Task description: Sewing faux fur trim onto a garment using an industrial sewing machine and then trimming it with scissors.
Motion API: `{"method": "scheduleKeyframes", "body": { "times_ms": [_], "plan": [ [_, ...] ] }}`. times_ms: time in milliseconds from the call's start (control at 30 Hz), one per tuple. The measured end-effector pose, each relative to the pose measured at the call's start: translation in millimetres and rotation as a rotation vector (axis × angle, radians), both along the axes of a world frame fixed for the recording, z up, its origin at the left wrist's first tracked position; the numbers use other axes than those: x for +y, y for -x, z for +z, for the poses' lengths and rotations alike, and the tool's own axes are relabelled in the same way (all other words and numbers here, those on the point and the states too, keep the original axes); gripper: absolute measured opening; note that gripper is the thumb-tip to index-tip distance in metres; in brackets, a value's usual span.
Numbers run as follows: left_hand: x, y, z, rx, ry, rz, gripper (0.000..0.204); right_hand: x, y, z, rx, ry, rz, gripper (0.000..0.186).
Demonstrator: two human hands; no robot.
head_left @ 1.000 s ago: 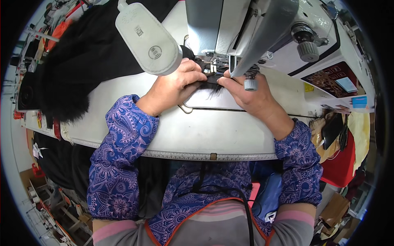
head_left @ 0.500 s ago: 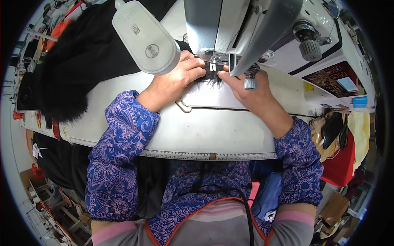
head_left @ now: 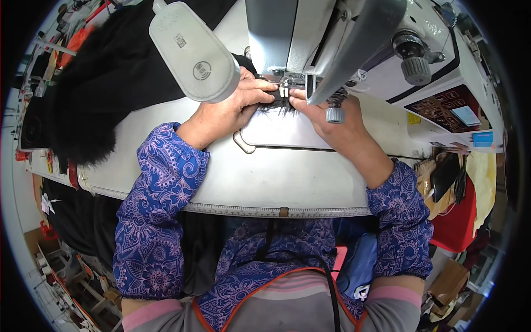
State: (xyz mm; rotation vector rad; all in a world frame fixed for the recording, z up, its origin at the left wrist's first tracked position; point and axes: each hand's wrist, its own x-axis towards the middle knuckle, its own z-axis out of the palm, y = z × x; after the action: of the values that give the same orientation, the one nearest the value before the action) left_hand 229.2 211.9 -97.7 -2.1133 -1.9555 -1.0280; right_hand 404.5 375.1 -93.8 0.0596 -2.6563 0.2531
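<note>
Pressing down on a small strip of black furry fabric [head_left: 281,105], left hand [head_left: 229,110] and right hand [head_left: 332,130] meet fingertip to fingertip just under the presser foot [head_left: 284,90] of a grey-white sewing machine [head_left: 332,39]. Left fingers flattened together on the strip's left end, thumb tucked alongside; right fingers likewise laid close together, pinning the right end, with stray dark fibres fanning out toward the wrists. Beneath both palms, a metal plate [head_left: 282,135] set into the pale sewing table [head_left: 276,182], a measuring strip running along its near edge. Nearest of all, patterned blue-purple sleeve covers [head_left: 157,221] on both forearms. Right above the left knuckles, an oval white lamp head [head_left: 191,50] hiding part of the fingers. Just beyond the right knuckles, a knurled knob [head_left: 333,115] hanging from the machine arm. Further left of the left hand, a large heap of black fur [head_left: 105,83] spread over the table's far side. Far right of the right hand, a control panel [head_left: 448,108] with a small screen.
</note>
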Motion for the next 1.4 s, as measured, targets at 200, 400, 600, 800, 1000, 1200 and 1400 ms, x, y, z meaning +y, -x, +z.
{"method": "scheduleKeyframes", "body": {
  "times_ms": [200, 400, 600, 800, 1000, 1200, 1400],
  "plan": [
    [0.6, -2.8, 6.2, 0.055, 0.01, 0.035, 0.02, 3.4, 1.8, -2.2, -0.078, -0.055, -0.037, 0.029],
    [0.6, -4.7, 7.4, 0.084, 0.002, 0.02, 0.023, 10.7, 3.9, -13.7, -0.058, -0.051, -0.04, 0.02],
    [-0.5, 1.4, 8.0, 0.046, 0.026, 0.014, 0.021, 8.4, 5.3, -11.3, -0.109, 0.033, -0.129, 0.013],
    [-1.5, 1.4, 10.2, 0.095, -0.042, 0.085, 0.018, -2.8, 0.7, 10.7, -0.177, -0.107, -0.126, 0.016],
    [1.7, -16.0, 17.1, 0.326, -0.146, -0.135, 0.021, -7.4, 0.8, 0.2, 0.146, 0.076, 0.174, 0.02],
    [-7.1, -4.3, 18.1, 0.034, -0.007, -0.061, 0.016, -10.9, -2.9, 4.3, 0.109, -0.014, 0.074, 0.02],
    [0.6, -15.6, 13.7, 0.047, -0.086, -0.092, 0.016, -11.5, -3.9, 9.5, 0.075, 0.009, 0.087, 0.02]
  ]
}}
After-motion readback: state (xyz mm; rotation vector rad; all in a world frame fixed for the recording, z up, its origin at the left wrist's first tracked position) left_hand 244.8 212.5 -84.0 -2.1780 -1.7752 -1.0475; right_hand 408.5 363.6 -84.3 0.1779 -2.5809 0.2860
